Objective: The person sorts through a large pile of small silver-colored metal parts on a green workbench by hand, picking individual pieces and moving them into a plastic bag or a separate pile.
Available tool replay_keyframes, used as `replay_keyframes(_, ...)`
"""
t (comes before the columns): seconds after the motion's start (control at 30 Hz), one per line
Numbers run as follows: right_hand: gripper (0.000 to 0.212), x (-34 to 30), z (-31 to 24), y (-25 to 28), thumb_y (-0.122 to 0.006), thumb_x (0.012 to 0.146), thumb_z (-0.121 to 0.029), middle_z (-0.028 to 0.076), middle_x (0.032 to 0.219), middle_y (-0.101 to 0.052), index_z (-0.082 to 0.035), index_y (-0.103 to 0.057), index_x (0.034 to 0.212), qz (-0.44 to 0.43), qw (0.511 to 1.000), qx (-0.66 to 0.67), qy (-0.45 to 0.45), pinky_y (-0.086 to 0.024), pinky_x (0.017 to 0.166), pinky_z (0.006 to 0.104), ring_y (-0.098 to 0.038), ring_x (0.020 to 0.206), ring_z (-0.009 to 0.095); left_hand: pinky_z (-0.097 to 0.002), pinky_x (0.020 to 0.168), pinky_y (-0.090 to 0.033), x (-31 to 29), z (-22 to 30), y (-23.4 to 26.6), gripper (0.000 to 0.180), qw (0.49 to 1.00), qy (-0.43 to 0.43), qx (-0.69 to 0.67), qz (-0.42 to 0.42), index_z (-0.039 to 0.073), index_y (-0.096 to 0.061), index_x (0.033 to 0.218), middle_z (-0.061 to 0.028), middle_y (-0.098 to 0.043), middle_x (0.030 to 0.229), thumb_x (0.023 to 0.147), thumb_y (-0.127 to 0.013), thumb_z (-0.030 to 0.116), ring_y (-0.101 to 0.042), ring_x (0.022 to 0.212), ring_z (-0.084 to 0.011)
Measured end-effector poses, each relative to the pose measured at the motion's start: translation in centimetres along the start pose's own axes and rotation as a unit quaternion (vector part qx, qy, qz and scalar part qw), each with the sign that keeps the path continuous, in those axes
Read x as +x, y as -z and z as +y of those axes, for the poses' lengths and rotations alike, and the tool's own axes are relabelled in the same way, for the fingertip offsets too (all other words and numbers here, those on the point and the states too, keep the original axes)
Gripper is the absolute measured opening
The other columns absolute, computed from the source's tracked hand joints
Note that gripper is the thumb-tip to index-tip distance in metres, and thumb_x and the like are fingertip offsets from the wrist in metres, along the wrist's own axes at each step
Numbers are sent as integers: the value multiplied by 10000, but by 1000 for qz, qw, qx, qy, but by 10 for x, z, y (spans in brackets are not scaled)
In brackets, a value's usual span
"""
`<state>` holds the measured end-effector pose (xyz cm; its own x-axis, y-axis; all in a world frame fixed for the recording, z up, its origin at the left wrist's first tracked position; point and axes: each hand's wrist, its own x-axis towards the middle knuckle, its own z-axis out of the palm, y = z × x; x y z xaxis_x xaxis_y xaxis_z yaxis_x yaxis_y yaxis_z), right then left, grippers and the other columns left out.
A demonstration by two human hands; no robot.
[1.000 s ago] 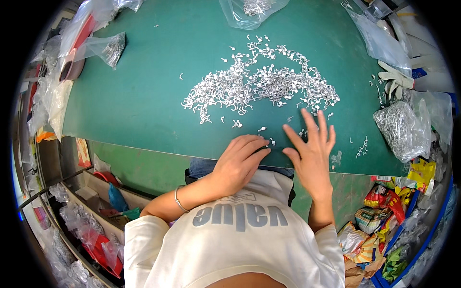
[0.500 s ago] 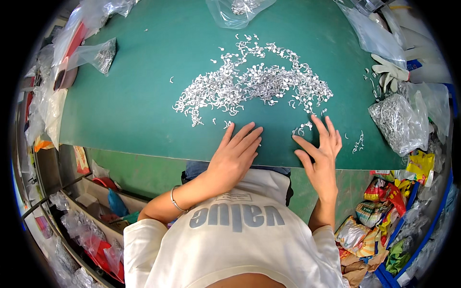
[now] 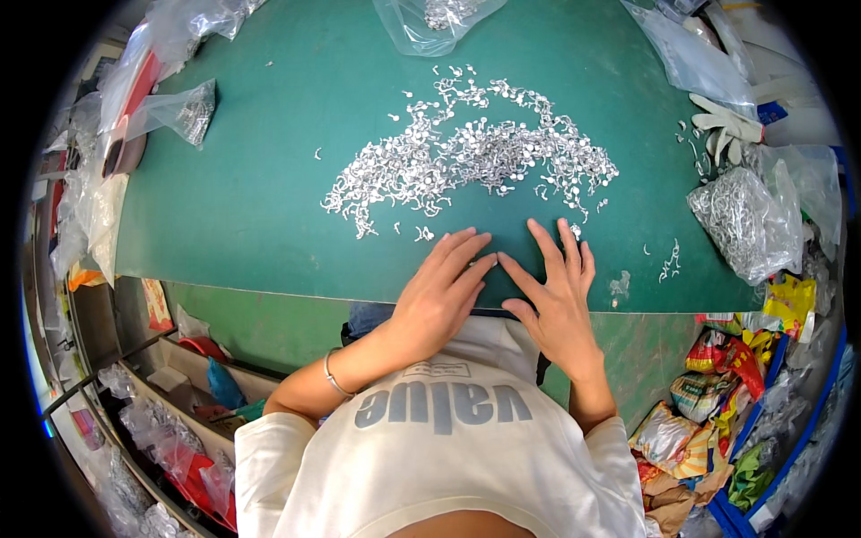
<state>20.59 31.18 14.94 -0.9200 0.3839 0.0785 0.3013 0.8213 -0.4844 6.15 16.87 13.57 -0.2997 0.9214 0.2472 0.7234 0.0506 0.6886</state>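
Note:
A loose heap of small curved silvery metal pieces with round heads spreads over the green tabletop. My left hand rests near the table's front edge, fingers stretched out, below the heap. Close beside it, my right hand has its fingers spread, its index fingertip almost meeting the left fingers. A few loose pieces lie by the right fingertips; whatever is under the palms is hidden. Two or three others sit just above the left fingers. Neither hand visibly holds anything.
At the right are a clear bag of metal pieces, a white glove and a few stray pieces. Another bag stands at the far edge, one more at the left. Colourful packets fill the lower right.
My right hand has slid left toward my left hand, which has hardly moved. The small cluster by the right fingers has mostly gone from view. A small clear scrap now shows where that hand was.

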Motion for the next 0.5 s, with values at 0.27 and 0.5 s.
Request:
replay_keyframes(0.27,450,7,10,6,-728,804,-257,125,1513,-334,-156,-640,1233,81,985,-113,-105,-157,1060,675,-225,1407,441,-567,1101,-298,0,-2,-7,346,998,-14,54,-30,-40,-604,1174,-157,-520,1367,829,-627,-19,-454,1310,-353)
replay_keyframes(0.5,491,3,-3,13,-743,773,-242,124,1515,-332,-211,-641,1252,-16,999,-5,-31,-152,1084,650,-232,1411,425,-575,1103,-286,-1,-3,0,356,1000,12,23,-5,-32,-603,1182,-158,-527,1363,826,-629,-25,-462,1311,-349)
